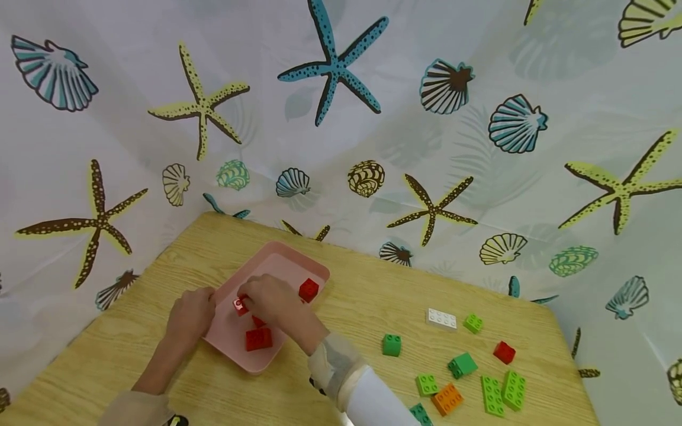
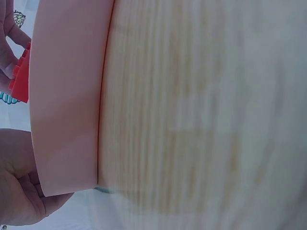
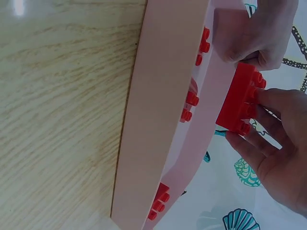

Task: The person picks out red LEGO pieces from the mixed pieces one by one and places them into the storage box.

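Note:
A pink plastic tray [image 1: 282, 266] stands on the table with several red toy bricks [image 1: 258, 339] inside. My left hand [image 1: 190, 313] grips the tray's left wall, its fingers curled over the rim. Over the tray, my right hand [image 1: 273, 302] pinches a red building brick [image 3: 237, 98] between thumb and fingers. That brick is tilted, its studs turned toward the palm in the right wrist view. Beneath the right hand another red brick [image 1: 258, 321] is partly hidden. One more red brick [image 1: 308, 290] lies by the tray's right wall.
Loose bricks lie on the wooden table [image 1: 357, 296] to the right: a white brick [image 1: 441, 319], an orange brick [image 1: 447, 399], a red brick [image 1: 504, 352] and several green ones, including a dark green brick [image 1: 391, 345]. A patterned curtain [image 1: 319, 148] hangs behind and beside the table.

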### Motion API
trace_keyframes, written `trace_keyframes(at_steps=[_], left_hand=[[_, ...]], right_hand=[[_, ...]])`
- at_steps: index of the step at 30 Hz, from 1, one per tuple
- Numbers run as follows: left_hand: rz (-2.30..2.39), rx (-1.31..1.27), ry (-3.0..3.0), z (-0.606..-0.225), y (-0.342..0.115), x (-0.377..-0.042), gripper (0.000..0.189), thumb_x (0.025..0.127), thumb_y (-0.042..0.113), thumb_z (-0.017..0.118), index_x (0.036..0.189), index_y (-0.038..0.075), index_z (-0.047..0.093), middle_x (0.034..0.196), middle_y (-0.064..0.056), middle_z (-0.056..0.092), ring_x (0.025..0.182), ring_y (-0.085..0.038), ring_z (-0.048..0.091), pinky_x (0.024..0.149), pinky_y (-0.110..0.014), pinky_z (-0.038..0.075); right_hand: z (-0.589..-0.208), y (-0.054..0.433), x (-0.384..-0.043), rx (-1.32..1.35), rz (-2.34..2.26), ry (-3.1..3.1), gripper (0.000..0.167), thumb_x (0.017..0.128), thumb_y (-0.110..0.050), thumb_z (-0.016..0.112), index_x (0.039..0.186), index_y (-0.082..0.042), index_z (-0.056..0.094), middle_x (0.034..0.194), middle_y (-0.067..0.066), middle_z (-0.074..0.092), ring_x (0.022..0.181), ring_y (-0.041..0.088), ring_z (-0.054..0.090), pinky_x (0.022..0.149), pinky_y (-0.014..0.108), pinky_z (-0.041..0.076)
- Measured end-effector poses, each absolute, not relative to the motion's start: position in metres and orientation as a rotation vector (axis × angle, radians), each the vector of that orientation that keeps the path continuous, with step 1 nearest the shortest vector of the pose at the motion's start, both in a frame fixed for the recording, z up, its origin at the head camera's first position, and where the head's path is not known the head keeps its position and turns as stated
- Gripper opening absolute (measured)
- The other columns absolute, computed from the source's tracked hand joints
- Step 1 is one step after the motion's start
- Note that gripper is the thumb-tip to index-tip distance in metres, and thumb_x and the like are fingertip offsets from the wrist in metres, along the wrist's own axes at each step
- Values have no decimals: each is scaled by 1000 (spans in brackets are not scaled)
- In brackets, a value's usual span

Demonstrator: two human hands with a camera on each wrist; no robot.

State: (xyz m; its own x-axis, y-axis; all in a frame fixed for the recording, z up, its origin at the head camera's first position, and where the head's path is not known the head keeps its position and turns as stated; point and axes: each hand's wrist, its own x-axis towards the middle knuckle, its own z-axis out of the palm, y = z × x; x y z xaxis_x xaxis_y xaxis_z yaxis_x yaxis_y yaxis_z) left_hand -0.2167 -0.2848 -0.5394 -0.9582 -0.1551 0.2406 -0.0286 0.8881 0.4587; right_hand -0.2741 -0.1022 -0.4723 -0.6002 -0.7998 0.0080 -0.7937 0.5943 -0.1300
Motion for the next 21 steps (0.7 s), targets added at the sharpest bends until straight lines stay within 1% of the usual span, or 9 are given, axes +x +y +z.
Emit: trace_keyframes(at_steps=[3,5,9,13,16,21], left_hand=[[-670,131,-2783,-540,-283,-217,14,94,1,57,85,-1,67,76,-23,65,65,-43,63,54,-55,48],[-670,130,-2785,-540,-284,-217,14,94,1,56,84,-1,67,75,-22,65,64,-41,63,53,-54,47],[-671,132,-2782,-541,-284,-217,17,94,1,56,80,1,65,69,-17,62,59,-35,60,50,-50,46],[-669,129,-2788,-543,-284,-218,17,95,2,56,80,1,64,67,-13,61,56,-29,56,49,-46,45],[-661,123,-2788,-544,-285,-218,15,95,2,57,83,0,66,69,-14,62,57,-30,58,49,-47,46],[-650,132,-2781,-545,-286,-218,16,95,2,57,82,0,66,72,-18,64,62,-38,62,52,-52,47]], right_hand=[[-477,-104,-273,-1379,-172,2743,10,98,-23,65,105,-25,72,87,-13,57,77,5,49,66,14,40],[-481,-106,-272,-1384,-171,2728,9,98,-24,65,103,-25,72,86,-14,57,76,5,48,66,14,40],[-488,-109,-270,-1434,-134,2711,7,99,-24,64,97,-25,71,85,-13,56,74,4,48,66,15,41],[-493,-110,-269,-1469,-104,2706,7,99,-24,64,97,-24,71,85,-12,57,74,4,48,65,15,41],[-496,-111,-268,-1475,-96,2699,9,99,-24,64,99,-25,72,86,-11,58,74,4,48,65,15,41],[-499,-113,-268,-1500,-86,2702,11,100,-24,63,102,-25,73,89,-12,61,76,4,50,67,15,43]])
